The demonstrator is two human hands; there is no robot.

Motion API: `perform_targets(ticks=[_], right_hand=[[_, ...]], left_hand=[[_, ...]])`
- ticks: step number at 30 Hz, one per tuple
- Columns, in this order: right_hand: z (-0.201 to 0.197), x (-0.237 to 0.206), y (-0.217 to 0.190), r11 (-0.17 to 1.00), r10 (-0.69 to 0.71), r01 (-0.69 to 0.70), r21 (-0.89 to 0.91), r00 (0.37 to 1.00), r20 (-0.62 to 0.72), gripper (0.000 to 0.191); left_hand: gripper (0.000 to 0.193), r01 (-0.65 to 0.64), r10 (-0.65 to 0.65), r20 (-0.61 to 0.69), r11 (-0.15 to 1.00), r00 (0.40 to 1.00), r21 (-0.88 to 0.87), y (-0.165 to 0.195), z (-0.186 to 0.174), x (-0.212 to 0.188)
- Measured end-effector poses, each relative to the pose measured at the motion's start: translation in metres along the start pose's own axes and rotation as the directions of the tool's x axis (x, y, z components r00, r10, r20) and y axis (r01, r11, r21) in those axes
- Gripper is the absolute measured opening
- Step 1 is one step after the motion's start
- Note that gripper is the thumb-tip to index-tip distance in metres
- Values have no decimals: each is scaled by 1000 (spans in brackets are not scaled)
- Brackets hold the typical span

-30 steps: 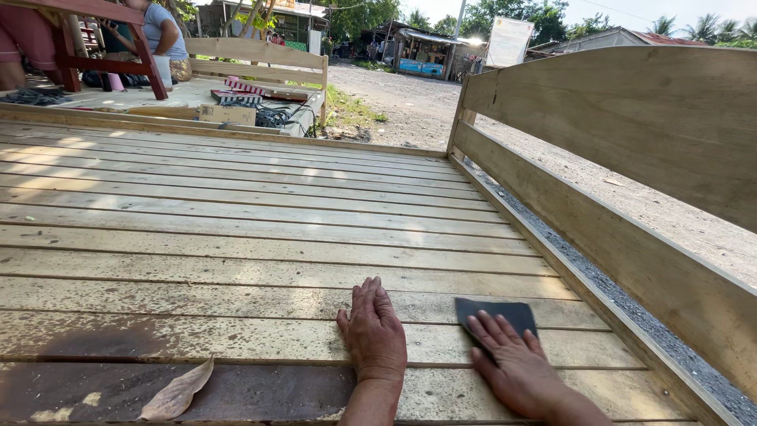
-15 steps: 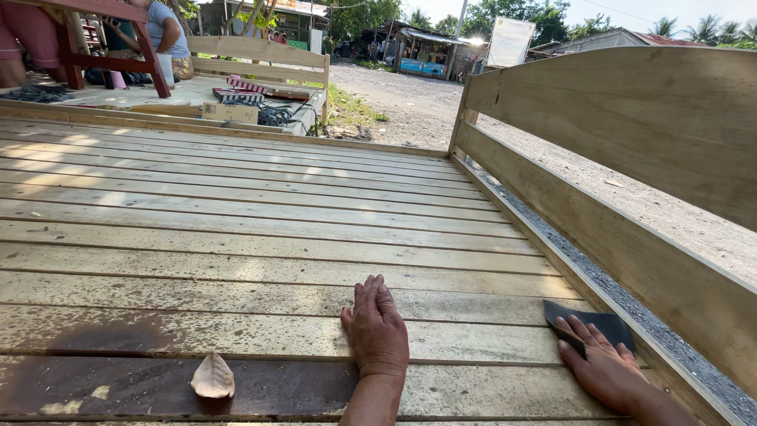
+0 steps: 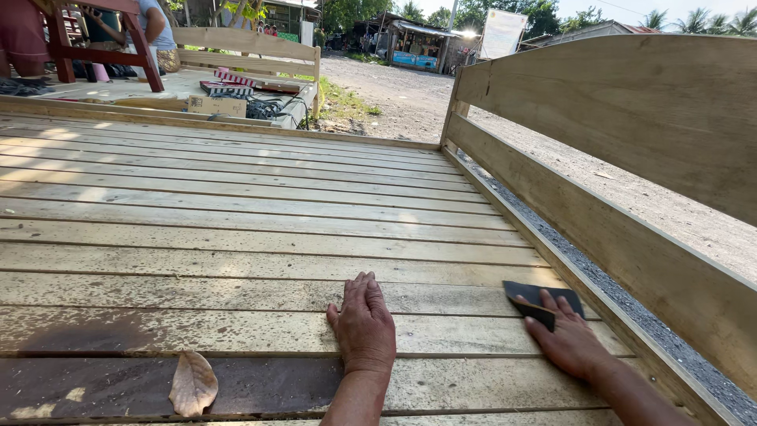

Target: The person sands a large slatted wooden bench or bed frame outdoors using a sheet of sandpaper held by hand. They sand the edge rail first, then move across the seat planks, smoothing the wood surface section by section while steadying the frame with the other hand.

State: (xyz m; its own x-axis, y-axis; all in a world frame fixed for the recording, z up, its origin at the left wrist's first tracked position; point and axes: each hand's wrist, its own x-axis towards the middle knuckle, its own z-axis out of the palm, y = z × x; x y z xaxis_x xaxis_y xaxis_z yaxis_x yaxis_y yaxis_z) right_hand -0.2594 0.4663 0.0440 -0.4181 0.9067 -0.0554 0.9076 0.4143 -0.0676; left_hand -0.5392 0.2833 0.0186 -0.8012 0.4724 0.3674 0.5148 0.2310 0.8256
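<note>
Non-task surroundings: outdoor yard scene around the slatted wooden platform.

A dry brown leaf [image 3: 193, 383] is lying on a dark stained patch [image 3: 87, 339] near the bottom left. A plank side rail [image 3: 631, 150] is running along the right edge, with grey gravel [image 3: 623, 296] showing just below it and a dirt road [image 3: 394, 102] stretching beyond. A wooden bench [image 3: 244, 47] is standing past the far edge, with a cardboard box [image 3: 217, 105] and striped cloth [image 3: 236, 79] sitting near it. People are sitting at top left by a red-framed table [image 3: 95, 31]. Sheds and trees are showing far back, with a white sign board [image 3: 502, 33] standing upright.
</note>
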Motion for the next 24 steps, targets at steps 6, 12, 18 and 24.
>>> perform_targets(ticks=[6, 12, 18, 24], right_hand=[[21, 19, -59, 998, 33, -29, -63, 997, 67, 64], [31, 0, -190, 907, -421, 422, -12, 907, 26, 60], [3, 13, -43, 995, 50, -46, -90, 998, 46, 65], [7, 25, -97, 996, 37, -31, -82, 997, 68, 73]], left_hand=[[56, -20, 14, 74, 996, 997, 86, 6, 6, -2], [63, -128, 84, 157, 948, 984, 293, 1, -20, 1], [70, -198, -285, 499, 676, 818, 710, -16, -131, 29], [73, -153, -387, 440, 585, 810, 796, -16, -144, 35]])
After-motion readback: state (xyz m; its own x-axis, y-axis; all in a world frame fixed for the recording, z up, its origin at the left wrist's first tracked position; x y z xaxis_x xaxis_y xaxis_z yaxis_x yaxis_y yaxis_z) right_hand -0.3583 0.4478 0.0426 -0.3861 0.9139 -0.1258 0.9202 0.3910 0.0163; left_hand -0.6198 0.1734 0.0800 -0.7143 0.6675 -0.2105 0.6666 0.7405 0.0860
